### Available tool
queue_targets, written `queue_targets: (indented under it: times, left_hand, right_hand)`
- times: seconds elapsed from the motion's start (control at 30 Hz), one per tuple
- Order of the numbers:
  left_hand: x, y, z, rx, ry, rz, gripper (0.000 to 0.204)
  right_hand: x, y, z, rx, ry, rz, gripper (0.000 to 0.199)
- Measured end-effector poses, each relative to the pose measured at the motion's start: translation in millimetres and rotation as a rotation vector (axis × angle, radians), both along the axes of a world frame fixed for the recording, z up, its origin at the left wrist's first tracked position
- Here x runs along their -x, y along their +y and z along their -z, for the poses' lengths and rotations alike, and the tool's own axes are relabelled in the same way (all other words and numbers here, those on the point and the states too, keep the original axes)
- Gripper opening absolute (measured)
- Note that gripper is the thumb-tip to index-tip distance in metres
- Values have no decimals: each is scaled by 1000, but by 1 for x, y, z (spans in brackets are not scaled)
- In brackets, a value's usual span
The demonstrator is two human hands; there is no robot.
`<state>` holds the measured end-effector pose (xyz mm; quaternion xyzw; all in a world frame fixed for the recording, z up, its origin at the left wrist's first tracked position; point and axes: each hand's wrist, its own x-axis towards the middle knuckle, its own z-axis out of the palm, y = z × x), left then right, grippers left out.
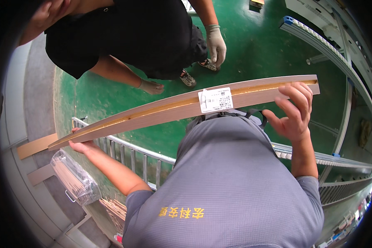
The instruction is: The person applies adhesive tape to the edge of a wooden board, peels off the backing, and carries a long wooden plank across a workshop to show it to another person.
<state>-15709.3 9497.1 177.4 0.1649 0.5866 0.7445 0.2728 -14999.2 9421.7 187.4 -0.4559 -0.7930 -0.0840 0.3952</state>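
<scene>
A long wood-coloured board (pixel 161 108) with a yellowish groove along its length spans the view in front of my waist. It carries a white printed label (pixel 215 100) near its middle. At its far left part, my left hand (pixel 82 146) is closed on the edge, with some fingers hidden behind it. My right hand (pixel 295 107) is over the right end, its bent fingers spread across the board's face by the groove. Its thumb stands apart, below the board's lower edge. Whether those fingers press on the board is hard to see.
Another person in black (pixel 128 37) stands opposite; their gloved hand (pixel 216 46) hangs beside them. Metal rail frames (pixel 318 45) stand at right, a ladder-like rack (pixel 138 156) at left. A plastic-wrapped bundle of thin sticks (pixel 73 175) lies lower left on the green floor (pixel 256 49).
</scene>
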Motion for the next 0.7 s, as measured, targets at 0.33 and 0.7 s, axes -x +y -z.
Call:
queue_targets:
  times: [0.33,0.7]
  left_hand:
    - [15,-21,3,-437,-159,455,65]
    - [-59,-22,3,-247,-2,28,52]
  right_hand:
    - [-41,45,-14,201,-66,-117,27]
    - [-40,55,-15,252,-123,-60,20]
